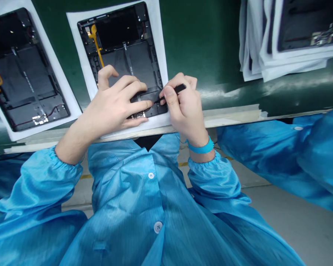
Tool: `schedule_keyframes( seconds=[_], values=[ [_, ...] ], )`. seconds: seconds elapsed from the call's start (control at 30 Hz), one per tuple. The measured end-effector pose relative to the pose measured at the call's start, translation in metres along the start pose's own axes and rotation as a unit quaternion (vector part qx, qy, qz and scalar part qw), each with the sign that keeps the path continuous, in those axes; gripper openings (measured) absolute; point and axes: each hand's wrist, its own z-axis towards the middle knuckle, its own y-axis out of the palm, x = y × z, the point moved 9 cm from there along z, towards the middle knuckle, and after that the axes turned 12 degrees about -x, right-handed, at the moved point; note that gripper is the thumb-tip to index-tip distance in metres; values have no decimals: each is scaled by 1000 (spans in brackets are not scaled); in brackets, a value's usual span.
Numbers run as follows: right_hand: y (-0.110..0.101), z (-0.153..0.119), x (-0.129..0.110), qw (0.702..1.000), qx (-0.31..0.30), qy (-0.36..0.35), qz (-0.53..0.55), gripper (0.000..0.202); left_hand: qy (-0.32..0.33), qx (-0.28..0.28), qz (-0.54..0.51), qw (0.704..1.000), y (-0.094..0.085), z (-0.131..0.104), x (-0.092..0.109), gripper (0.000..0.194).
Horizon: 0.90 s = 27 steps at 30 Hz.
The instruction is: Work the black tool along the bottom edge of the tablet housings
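Note:
An opened tablet-like device (113, 55) lies on a white sheet (159, 44), its dark inside and a yellow flex strip (96, 42) showing. Over its lower part my left hand (118, 99) rests with fingers spread, the fingertips near a small circuit board (138, 115). My right hand (184, 105) pinches a thin black tool (180, 88), whose tip points down at the device's lower right corner beside my left index finger. The exact contact of the tip is too small to make out. A blue band circles my right wrist.
A second opened device (27, 74) lies on white sheeting at the left. At the upper right, another device (299, 27) sits on stacked white sheets (255, 44). Pale tape (233, 115) lines the green table's front edge. A person's blue sleeve (266, 147) is at the right.

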Motion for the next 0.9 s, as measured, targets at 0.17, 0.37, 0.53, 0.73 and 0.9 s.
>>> schedule_keyframes(
  seconds=[0.17,0.37,0.53,0.73,0.9],
  values=[
    [1,2,-3,1000,8,-14,-8,57,-16,10,-20,1000,-6,5,1,28],
    [-11,0,15,988,121,-7,94,51,7,-14,-21,1000,-12,49,-8,28],
    [-9,-1,15,991,94,-1,99,54,8,-118,-32,992,1,87,-20,33],
    [-8,0,15,992,87,4,88,56,-12,-186,0,982,7,96,-23,45],
    [-6,3,15,994,71,15,81,59,-76,-215,39,973,2,98,-22,39]
  ],
)
